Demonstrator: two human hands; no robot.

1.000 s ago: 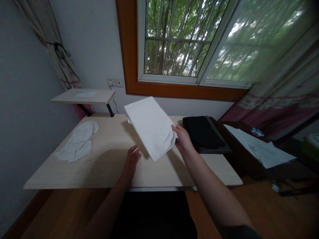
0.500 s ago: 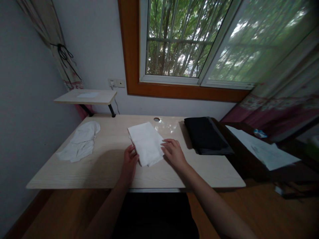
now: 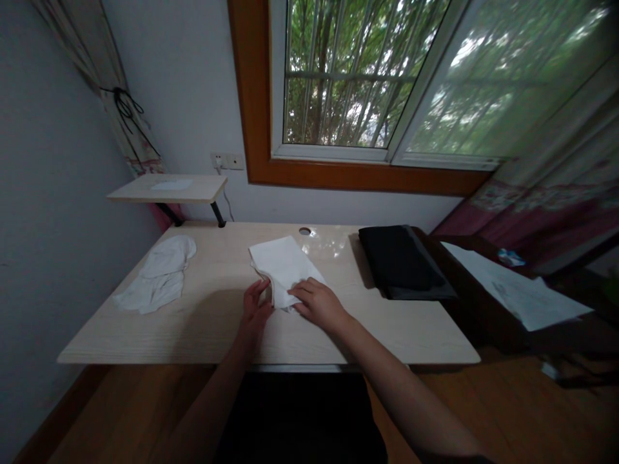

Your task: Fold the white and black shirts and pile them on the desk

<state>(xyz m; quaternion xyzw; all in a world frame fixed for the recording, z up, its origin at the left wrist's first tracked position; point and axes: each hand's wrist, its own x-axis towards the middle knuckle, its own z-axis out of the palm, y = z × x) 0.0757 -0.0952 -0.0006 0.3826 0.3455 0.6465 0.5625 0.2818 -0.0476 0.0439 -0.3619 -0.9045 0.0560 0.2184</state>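
A folded white cloth (image 3: 285, 261) lies on the pale wooden desk in front of me, its layers showing along the left edge. My left hand (image 3: 255, 306) is at its near left corner, fingers bent and pinching the edge. Over the near right part, my right hand (image 3: 316, 304) has its fingers closed on the cloth's near edge, which is bunched and slightly raised there. The fingers cover part of that edge. Apart from it, a crumpled white cloth (image 3: 162, 274) rests on the left of the desk.
A black folded item (image 3: 399, 261) lies at the desk's right end. A small raised shelf (image 3: 203, 187) with a paper stands at the back left. Beyond the desk (image 3: 213, 335), a large paper sheet (image 3: 512, 283) lies on dark furniture to the right. A window is ahead.
My right hand has moved left and nearer, from the cloth's right side to its near edge, which is now bunched up. My left hand stays at the left edge.
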